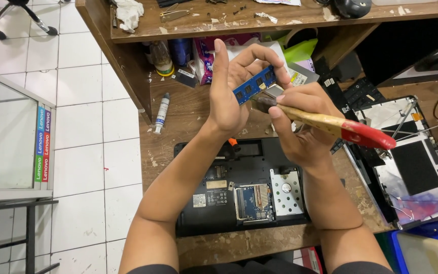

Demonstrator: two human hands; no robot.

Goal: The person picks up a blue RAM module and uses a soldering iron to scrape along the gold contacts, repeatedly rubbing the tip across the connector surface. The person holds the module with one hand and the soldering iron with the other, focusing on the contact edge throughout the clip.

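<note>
Brush (330, 124) on memory stick (253, 84), above laptop (214, 203)

Worn wooden brush handle (325, 122) with glossy red tip; rough, scuffed wooden workbench (178, 122).

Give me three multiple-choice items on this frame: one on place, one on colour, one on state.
1. Where does the opened laptop base lie?
A. on the wooden desk, below the hands
B. on the tiled floor
C. on the upper shelf

2. What colour is the tip of the brush handle?
A. green
B. red
C. white

3. How is the blue memory module held?
A. seated in the laptop
B. lying on the desk
C. pinched in the left hand

Answers: A, it rests under both forearms; B, red end beyond the right hand; C, fingers grip it in the air.
</note>
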